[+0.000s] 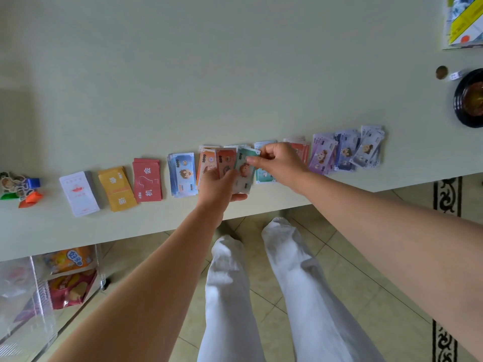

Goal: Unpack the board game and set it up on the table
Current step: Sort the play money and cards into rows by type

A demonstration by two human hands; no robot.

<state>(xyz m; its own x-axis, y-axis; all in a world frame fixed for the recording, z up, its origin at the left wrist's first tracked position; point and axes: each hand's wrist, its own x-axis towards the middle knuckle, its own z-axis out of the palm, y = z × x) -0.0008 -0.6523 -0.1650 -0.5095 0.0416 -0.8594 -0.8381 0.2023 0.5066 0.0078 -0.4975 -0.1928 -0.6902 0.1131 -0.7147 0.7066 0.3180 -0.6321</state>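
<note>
Left hand [219, 184] grips fanned notes [209, 161]; right hand [280, 163] pinches the green note [243, 167]. A hasty pull could spill the fan off the table [167, 226] edge

Loose, creased white trousers [287, 283] cover the legs below the grip, and the forearms behind the left hand [218, 182] and right hand [281, 163] are bare.

Red cards [147, 180] read 机会; blue notes [183, 175] 5000.
</note>
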